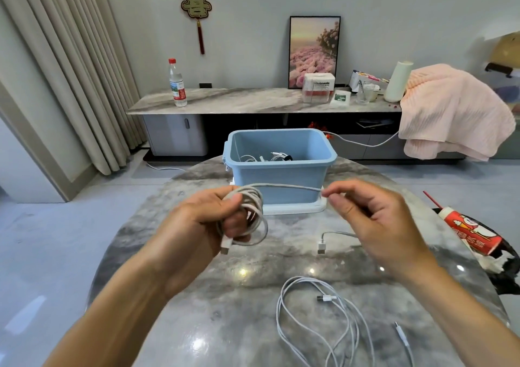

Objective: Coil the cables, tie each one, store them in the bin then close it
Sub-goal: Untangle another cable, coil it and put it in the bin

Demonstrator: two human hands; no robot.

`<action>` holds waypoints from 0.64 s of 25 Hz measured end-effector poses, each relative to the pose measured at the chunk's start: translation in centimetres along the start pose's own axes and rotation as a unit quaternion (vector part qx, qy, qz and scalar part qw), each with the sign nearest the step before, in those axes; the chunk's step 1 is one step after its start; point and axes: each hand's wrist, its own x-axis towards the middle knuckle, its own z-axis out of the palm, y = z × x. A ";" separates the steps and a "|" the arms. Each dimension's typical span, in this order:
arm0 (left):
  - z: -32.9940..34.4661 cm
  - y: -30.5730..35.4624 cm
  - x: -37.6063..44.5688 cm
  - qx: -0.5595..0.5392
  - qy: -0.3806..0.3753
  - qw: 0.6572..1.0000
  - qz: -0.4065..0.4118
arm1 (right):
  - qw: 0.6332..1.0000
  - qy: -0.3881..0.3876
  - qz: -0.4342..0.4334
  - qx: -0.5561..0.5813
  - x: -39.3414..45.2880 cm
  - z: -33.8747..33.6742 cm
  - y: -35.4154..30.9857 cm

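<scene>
Cable apparently level, left-right

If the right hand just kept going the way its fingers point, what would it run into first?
The right hand points left along the white cable that it pinches, so it would probably meet the left hand holding the coil first. The blue bin seems farther back, though depth is unclear.

Light-blue rectangular plastic bin: upright, open, no lid on, w/ white cables lying loose inside. Just in front of bin, a pale grey cable coil held up off the table, several loops, white plug hanging below, one strand running right along bin's front. Further in front & right of bin, a thin white uncoiled cable sprawls flat, connectors free.
</scene>
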 end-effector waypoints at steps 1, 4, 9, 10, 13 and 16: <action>-0.1 0.0 0.0 0.015 0.005 1.000 0.000 | 1.000 0.027 -0.009 -0.008 0.2 -0.8 -0.4; 0.3 -0.4 0.1 0.046 0.032 0.998 0.007 | 0.997 0.072 -0.004 -0.038 0.7 -2.0 -1.0; 1.4 -1.7 0.5 0.124 0.095 0.987 0.047 | 0.967 -0.110 0.228 -0.018 -0.6 1.3 -0.3; 1.6 -2.0 0.5 0.142 0.105 0.983 0.048 | 0.959 -0.128 0.253 0.007 -0.9 2.2 -0.6; 2.1 -2.4 0.7 0.172 0.119 0.976 0.054 | 0.940 -0.103 0.289 0.146 -0.7 3.5 -1.9; 1.8 -2.7 0.7 0.203 0.094 0.974 0.043 | 0.943 -0.111 0.267 0.162 -0.3 3.0 -2.2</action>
